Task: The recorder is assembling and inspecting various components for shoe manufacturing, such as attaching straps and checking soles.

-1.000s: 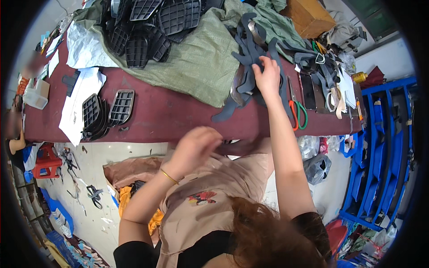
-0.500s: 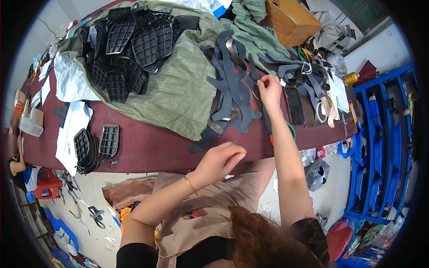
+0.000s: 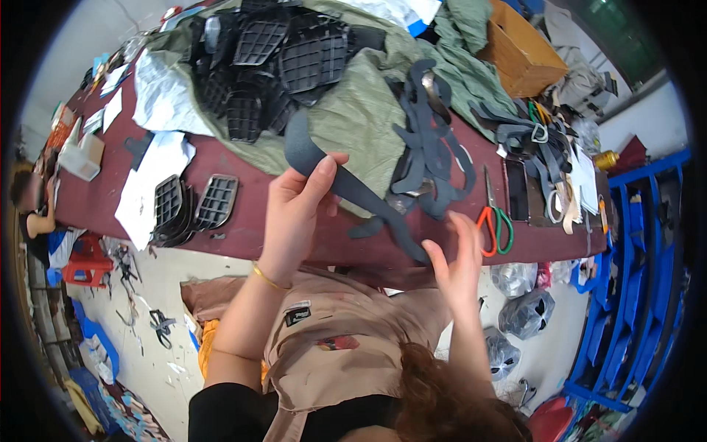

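Two hands work one long dark strip [image 3: 346, 188] at the middle of the frame: the left hand [image 3: 294, 210] pinches its rounded upper end between thumb and fingers, while the right hand [image 3: 455, 258], lower right of centre, is blurred, its fingers spread and touching the strip's lower end, so whether it grips cannot be told. The strip runs diagonally from upper left to lower right across the front edge of the red table [image 3: 243, 243]. One pile of similar dark strips [image 3: 431, 140] lies right of centre on a green cloth [image 3: 353, 110]; their number cannot be counted. One pair of scissors [image 3: 492, 221] with an orange and a green handle lies just right of the right hand. Two small stacks of black grid pieces [image 3: 193, 202] sit at centre left, a larger heap of grids [image 3: 280, 62] at the top. Half a second ago the right hand reached up into the strip pile and the left hand sat low by the table edge with nothing in it; now the left hand is raised with the strip and the right hand has dropped to the near edge. A brown box [image 3: 519, 51] stands at upper right, white sheets [image 3: 151, 177] at left, blue racks [image 3: 633, 295] along the right
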`<state>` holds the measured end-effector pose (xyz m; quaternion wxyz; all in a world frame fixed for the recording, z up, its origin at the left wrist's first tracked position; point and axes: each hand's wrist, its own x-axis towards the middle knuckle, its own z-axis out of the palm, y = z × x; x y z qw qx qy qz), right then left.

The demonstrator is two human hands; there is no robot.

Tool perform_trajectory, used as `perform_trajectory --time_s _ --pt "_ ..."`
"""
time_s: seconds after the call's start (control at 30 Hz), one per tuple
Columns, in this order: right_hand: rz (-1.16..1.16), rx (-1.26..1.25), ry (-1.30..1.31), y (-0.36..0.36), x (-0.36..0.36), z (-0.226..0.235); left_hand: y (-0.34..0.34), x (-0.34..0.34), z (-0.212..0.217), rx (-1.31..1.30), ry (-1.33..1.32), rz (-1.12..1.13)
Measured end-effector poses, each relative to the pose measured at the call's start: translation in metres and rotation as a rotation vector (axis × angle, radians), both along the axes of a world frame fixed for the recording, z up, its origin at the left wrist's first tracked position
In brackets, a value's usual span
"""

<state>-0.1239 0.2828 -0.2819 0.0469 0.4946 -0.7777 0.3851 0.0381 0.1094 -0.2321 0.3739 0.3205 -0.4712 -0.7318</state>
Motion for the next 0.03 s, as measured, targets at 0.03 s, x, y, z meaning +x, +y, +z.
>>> perform_trajectory --time_s 0.03 --pt "-0.076 0.028 0.081 0.0095 0.0135 -0.0102 0.0007 0.0151 0.0106 -0.145 -0.161 -0.012"
